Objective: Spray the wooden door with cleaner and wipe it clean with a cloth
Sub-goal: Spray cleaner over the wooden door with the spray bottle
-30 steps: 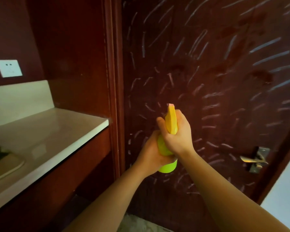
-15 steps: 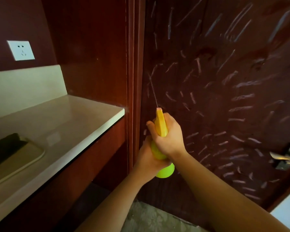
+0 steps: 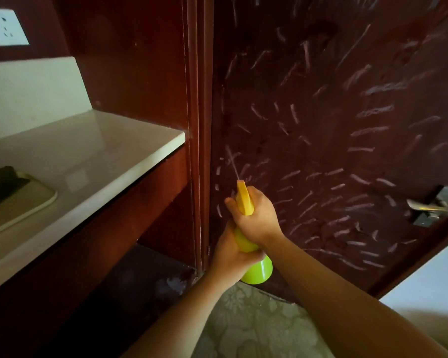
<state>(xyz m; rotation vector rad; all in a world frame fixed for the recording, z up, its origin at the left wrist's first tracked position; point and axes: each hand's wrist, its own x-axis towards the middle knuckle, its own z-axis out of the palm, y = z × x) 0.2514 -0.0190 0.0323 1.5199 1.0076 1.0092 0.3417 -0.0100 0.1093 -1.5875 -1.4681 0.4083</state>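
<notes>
Step in hand: spraying. The spray bottle (image 3: pixel 251 244) is held at lower centre of the frame, just in front of the wooden door (image 3: pixel 321 125), which fills the centre and right of the frame. The right hand (image 3: pixel 256 215) is wrapped round the yellow trigger head (image 3: pixel 243 198), its grip closed tight on the head w/ fingers over the trigger; the left hand (image 3: pixel 230 251) is clasped round the green body below, grip closed on the bottle as a support. A thin jet (image 3: pixel 232 164) is seen leaving the nozzle toward the upper left, landing near the door's hinge-side edge by the frame (image 3: pixel 198 125).

The door is already covered w/ many short pale streaks of cleaner (image 3: pixel 367 130), spread from upper centre to lower right, down to the lever handle (image 3: pixel 429 209) at right. Coverage is judged near complete; the strip along the left edge & the low part are thinnest.

No cloth is seen anywhere in the frame, so wiping is not yet begun. On the table (image 3: pixel 88 156) at left only a tray (image 3: pixel 23 205) w/ a dark item (image 3: pixel 3 182) is seen; what that item is can't be told. A wall socket (image 3: pixel 5 27) sits at upper left.

Next move, as judged: the sparse left edge is to be finished w/ a squeeze or two, then the bottle is to be set down, prob. on the table, so one hand is freed. A cloth has to be found, as none is in view. Wiping ought to be started before the streaks run or dry, w/ care round the handle.
</notes>
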